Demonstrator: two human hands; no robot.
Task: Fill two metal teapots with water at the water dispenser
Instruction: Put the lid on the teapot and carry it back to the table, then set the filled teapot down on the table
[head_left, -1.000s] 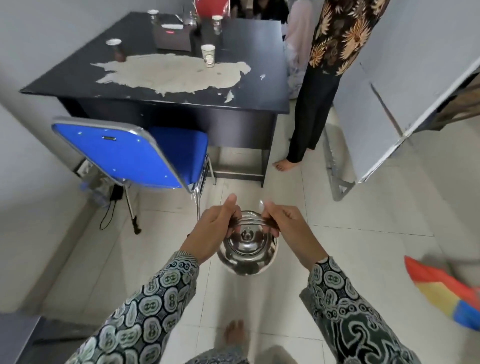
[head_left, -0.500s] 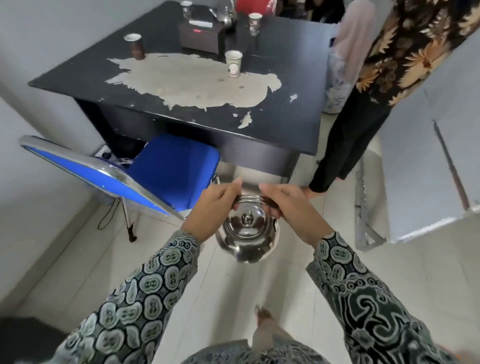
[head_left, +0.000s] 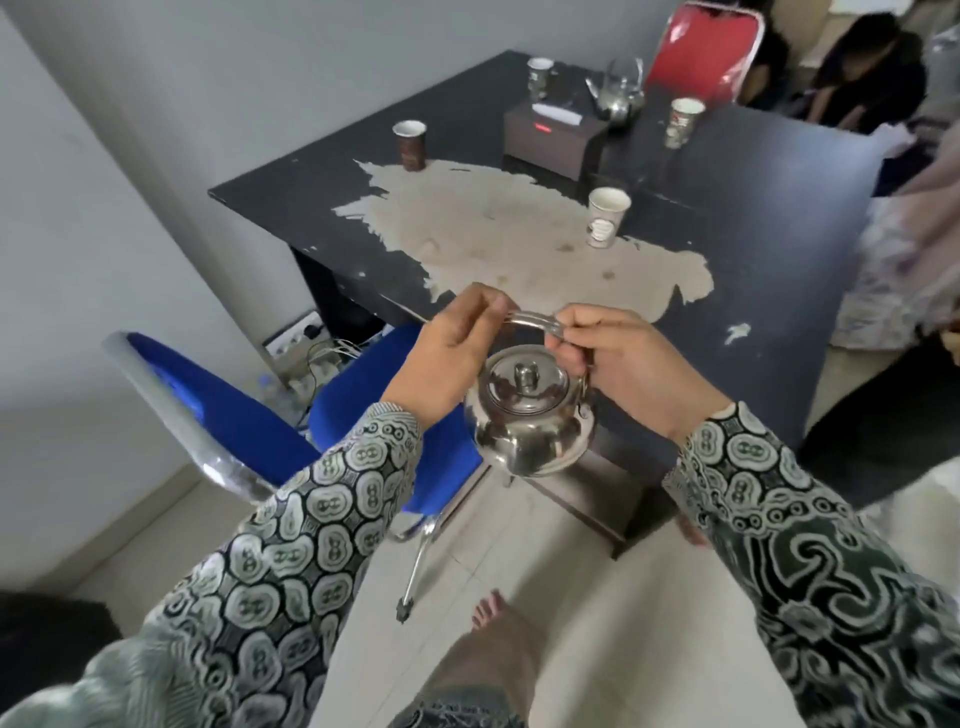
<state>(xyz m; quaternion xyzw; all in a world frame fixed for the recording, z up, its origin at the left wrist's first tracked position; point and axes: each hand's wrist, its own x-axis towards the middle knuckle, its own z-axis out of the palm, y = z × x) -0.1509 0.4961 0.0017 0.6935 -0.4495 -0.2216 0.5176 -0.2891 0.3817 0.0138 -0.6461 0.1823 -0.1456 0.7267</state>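
Observation:
A shiny metal teapot (head_left: 527, 421) with its lid on hangs in the air at the near edge of the black table (head_left: 769, 244). My left hand (head_left: 447, 358) pinches the left end of its raised wire handle. My right hand (head_left: 618, 358) grips the right end of the same handle. A second metal teapot (head_left: 615, 101) stands at the far side of the table behind a dark tissue box (head_left: 553, 137). No water dispenser is in view.
Several paper cups (head_left: 605, 215) stand on the table's peeling top. A blue folding chair (head_left: 291, 415) is to the left below my hands, a red chair (head_left: 706, 47) behind the table. People are at the right edge. My bare foot (head_left: 488, 608) is on the tiled floor.
I have walked up to the table; it now fills the view and the blue chair has slid left. Both hands hold the teapot handle as before, carrying it higher and forward.

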